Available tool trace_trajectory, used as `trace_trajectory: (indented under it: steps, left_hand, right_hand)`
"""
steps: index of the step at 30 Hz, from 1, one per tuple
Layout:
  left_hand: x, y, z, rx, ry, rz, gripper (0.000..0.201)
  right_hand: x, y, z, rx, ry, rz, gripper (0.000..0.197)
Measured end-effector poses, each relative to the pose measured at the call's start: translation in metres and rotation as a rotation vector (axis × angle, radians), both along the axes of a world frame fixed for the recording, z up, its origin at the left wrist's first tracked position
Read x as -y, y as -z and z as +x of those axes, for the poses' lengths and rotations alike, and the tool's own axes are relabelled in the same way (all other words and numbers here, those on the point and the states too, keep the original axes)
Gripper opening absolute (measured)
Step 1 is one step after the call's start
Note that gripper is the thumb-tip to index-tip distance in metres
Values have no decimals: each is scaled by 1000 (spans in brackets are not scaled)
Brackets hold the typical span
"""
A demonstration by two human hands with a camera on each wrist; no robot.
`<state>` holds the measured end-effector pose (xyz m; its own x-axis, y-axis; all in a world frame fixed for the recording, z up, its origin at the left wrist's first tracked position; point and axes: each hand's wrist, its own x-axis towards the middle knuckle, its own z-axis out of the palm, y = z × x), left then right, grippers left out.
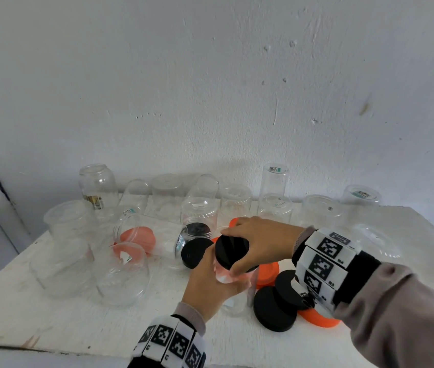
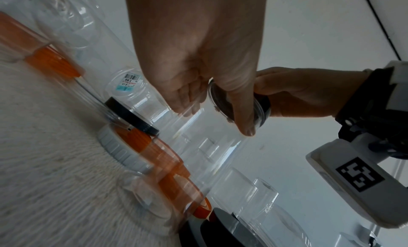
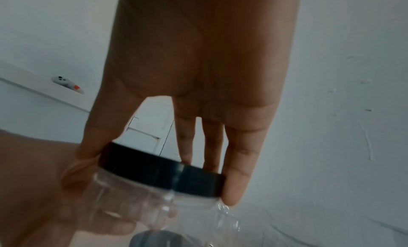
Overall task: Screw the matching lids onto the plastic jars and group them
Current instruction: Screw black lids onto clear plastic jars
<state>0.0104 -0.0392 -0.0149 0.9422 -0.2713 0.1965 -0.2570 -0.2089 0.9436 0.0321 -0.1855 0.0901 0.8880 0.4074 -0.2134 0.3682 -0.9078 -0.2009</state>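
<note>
My left hand point(image 1: 210, 282) grips a clear plastic jar point(image 1: 233, 301) around its body and holds it tilted above the white table point(image 1: 24, 309). On the jar's mouth sits a black lid point(image 1: 231, 251), its rim pinched between the thumb and fingers of my right hand point(image 1: 253, 243). The left wrist view shows my left hand point(image 2: 198, 76) wrapped round the jar point(image 2: 209, 142), with the lid point(image 2: 263, 107) under my right hand point(image 2: 298, 93). In the right wrist view my right hand point(image 3: 198, 76) grips the lid point(image 3: 159, 170) on the jar point(image 3: 143, 207).
Several clear jars point(image 1: 168, 192) stand upside down along the wall. Loose black lids point(image 1: 274, 309) and orange lids point(image 1: 267, 272) lie right of my hands. Another black lid point(image 1: 196, 253) and jars with orange lids point(image 1: 138, 237) lie to the left. The table's front edge point(image 1: 51, 349) is near.
</note>
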Motion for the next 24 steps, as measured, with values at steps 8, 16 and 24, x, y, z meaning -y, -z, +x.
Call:
trace_trajectory:
  steps: [8,16,24]
  left_hand:
    - [1,5,0,9,5,-91,67]
    - [4,7,-1,13,7,-147,66]
    - [2,6,-1,-3,6,-91,63]
  right_hand:
    - [3,16,-7,140,16,36,67]
    - [2,32,-15,252,89,40,78]
    - [-1,39,-21,257,146,130,75]
